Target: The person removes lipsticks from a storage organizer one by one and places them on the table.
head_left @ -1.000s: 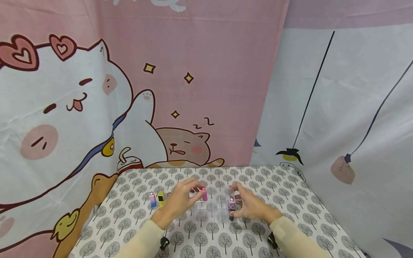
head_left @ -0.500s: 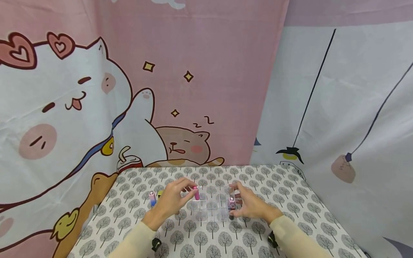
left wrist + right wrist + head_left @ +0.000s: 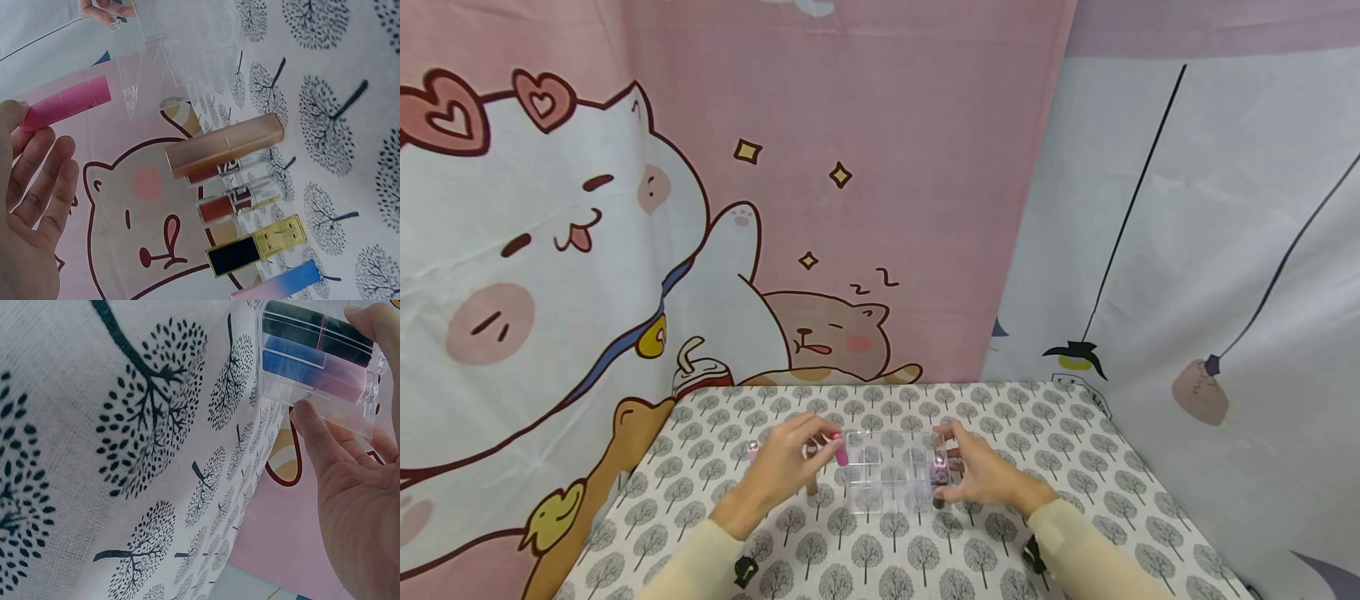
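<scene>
A bright pink lipstick tube (image 3: 69, 103) is pinched at one end between the thumb and index finger of my left hand (image 3: 782, 467); the other fingers are loosely bent. It hangs just left of a clear divided organizer (image 3: 865, 482). My right hand (image 3: 981, 468) grips the organizer's right end, thumb on the near side and fingers on the far side. Behind that clear wall, the right wrist view shows a dark tube (image 3: 319, 331) and a blue-to-pink lipstick tube (image 3: 312, 369) in the end compartments.
Left of the organizer, in the left wrist view, stand a rose-gold tube (image 3: 225, 145), clear lip gloss tubes (image 3: 219, 209), a yellow-and-black tube (image 3: 256, 245) and another pink-blue tube (image 3: 281, 281). A tree-print cloth (image 3: 865, 558) covers the table, with cartoon curtains (image 3: 887, 167) behind.
My left hand has moved left with the pink lipstick tube, from over the organizer to beside its left edge, now covering most of the standing tubes. My right hand stays in place.
</scene>
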Motion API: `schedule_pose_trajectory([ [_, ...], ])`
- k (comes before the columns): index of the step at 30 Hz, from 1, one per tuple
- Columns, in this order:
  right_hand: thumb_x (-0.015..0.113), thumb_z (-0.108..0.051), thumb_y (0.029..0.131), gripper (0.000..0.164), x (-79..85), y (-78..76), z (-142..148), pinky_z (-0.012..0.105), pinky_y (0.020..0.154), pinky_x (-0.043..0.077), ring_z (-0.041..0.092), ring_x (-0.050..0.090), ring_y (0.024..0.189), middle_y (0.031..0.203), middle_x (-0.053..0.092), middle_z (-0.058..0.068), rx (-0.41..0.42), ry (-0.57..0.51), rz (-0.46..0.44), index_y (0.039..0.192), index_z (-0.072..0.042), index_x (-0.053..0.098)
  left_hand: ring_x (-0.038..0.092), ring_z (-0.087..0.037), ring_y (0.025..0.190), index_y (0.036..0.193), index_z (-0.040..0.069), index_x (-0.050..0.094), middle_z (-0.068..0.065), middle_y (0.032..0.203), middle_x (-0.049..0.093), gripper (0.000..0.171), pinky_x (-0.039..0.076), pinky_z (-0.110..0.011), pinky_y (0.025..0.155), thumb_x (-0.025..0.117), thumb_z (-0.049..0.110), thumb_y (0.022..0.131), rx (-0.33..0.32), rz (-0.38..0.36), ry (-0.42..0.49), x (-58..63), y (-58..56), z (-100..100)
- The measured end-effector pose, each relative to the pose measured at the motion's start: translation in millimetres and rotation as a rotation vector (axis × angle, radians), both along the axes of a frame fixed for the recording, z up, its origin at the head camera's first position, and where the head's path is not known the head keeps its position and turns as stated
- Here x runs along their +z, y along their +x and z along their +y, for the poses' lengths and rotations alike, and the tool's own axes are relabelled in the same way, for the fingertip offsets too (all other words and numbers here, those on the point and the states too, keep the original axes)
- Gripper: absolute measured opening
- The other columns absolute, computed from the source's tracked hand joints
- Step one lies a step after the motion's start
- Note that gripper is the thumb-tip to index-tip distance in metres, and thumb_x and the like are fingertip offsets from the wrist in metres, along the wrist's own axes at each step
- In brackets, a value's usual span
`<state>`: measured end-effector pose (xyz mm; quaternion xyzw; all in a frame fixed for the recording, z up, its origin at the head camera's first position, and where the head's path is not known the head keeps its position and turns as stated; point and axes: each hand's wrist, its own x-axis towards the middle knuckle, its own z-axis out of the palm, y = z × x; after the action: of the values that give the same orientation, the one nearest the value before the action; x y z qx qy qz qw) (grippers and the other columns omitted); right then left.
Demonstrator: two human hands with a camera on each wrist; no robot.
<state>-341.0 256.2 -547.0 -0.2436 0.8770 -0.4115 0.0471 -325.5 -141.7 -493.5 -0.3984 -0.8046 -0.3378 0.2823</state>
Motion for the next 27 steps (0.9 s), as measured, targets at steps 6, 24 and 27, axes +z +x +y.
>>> schedule_pose_trajectory([
  [6, 0.107, -0.025, 0.084, 0.111, 1.9, 1.3, -1, 0.041, 0.116, 0.068, 0.046, 0.07, 0.146, 0.167, 0.056, 0.027, -0.001, -0.015, -0.009, 0.17, -0.01, 0.039, 0.077, -0.006, 0.084, 0.112, 0.008, 0.083, 0.0, 0.105, 0.083, 0.015, 0.07, -0.023, 0.072, 0.09, 0.003, 0.1, 0.001, 0.006, 0.016, -5.0, 1.4, -11],
  [24, 0.108, -0.024, 0.082, 0.113, -0.2, 0.0, -1, 0.04, 0.114, 0.07, 0.045, 0.071, 0.145, 0.168, 0.056, 0.027, -0.014, -0.018, -0.017, 0.171, -0.011, 0.039, 0.074, 0.002, 0.088, 0.109, 0.013, 0.083, 0.009, 0.101, 0.08, 0.016, 0.073, -0.03, 0.078, 0.093, 0.007, 0.098, 0.031, 0.015, -0.05, -21.4, 8.4, -37],
  [27, 0.108, -0.024, 0.082, 0.114, -0.5, 0.0, -1, 0.039, 0.114, 0.07, 0.045, 0.071, 0.144, 0.167, 0.056, 0.028, -0.013, -0.017, -0.017, 0.171, -0.01, 0.039, 0.073, 0.003, 0.088, 0.11, 0.013, 0.083, 0.008, 0.101, 0.081, 0.017, 0.073, -0.029, 0.079, 0.093, 0.007, 0.097, 0.041, 0.009, -0.058, -23.5, 9.1, -41],
])
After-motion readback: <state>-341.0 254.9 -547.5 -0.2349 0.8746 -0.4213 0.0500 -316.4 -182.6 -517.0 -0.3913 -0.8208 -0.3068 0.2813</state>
